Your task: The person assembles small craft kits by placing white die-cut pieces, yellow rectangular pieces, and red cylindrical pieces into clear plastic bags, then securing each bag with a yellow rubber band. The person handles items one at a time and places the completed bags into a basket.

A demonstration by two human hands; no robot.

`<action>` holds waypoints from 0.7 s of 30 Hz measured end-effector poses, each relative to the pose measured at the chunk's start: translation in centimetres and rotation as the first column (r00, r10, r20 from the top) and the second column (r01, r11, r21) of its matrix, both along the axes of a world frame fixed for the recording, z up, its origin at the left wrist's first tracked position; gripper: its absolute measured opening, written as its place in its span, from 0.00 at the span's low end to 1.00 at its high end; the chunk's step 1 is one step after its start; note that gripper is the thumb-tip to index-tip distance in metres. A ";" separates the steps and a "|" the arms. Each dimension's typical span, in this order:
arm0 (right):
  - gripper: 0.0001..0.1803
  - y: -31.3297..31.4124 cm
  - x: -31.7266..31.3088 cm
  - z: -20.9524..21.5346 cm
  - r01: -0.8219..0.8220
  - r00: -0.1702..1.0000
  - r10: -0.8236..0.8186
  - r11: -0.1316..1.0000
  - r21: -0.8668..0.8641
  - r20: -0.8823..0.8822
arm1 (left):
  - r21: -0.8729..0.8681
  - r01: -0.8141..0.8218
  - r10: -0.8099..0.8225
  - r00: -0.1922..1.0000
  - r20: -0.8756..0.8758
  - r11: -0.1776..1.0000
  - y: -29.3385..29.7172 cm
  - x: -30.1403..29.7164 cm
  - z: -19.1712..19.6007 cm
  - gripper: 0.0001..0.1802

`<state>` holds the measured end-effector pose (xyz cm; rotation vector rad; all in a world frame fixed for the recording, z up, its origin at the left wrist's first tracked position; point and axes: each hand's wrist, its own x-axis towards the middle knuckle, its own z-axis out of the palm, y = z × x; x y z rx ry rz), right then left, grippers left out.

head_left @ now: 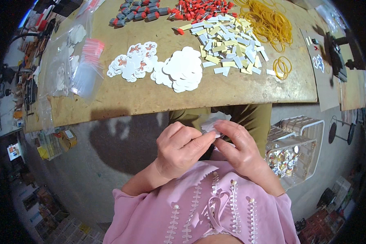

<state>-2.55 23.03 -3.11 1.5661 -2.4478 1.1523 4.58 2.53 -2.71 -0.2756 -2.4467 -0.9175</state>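
Above my lap, my left hand [182,142] and my right hand [240,146] meet at the fingertips. Both are closed on a small whitish, partly see-through piece [210,123] that looks like thin plastic. My fingers cover much of it, and its exact kind is unclear. On the table beyond lie a pile of white scalloped cards [185,67] and, to its left, similar cards with brown printed figures [134,61]. Farther left is a stack of clear plastic bags [86,73] with red top strips.
The wooden table [150,97] also bears grey-and-red small parts [140,12], red pieces with metal shafts [199,9], pale yellow and white strips [232,44], and yellow rubber bands [270,24]. White plastic baskets [307,156] stand on the floor at right.
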 end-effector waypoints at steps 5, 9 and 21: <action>0.13 0.0 0.0 -0.3 -0.005 0.999 0.005 1.000 -0.011 0.033 | -0.126 -0.019 0.022 1.000 0.021 0.992 0.5 0.1 -0.6 0.15; 0.13 0.2 -0.2 -0.5 -0.009 0.999 0.009 1.000 -0.013 0.039 | -0.073 0.024 -0.013 0.989 0.147 0.997 0.5 -0.6 -0.9 0.15; 0.14 0.4 -0.2 -0.5 0.035 0.999 -0.035 0.999 0.040 -0.006 | 0.066 -0.203 0.200 0.979 0.049 0.977 -6.5 -1.4 1.3 0.12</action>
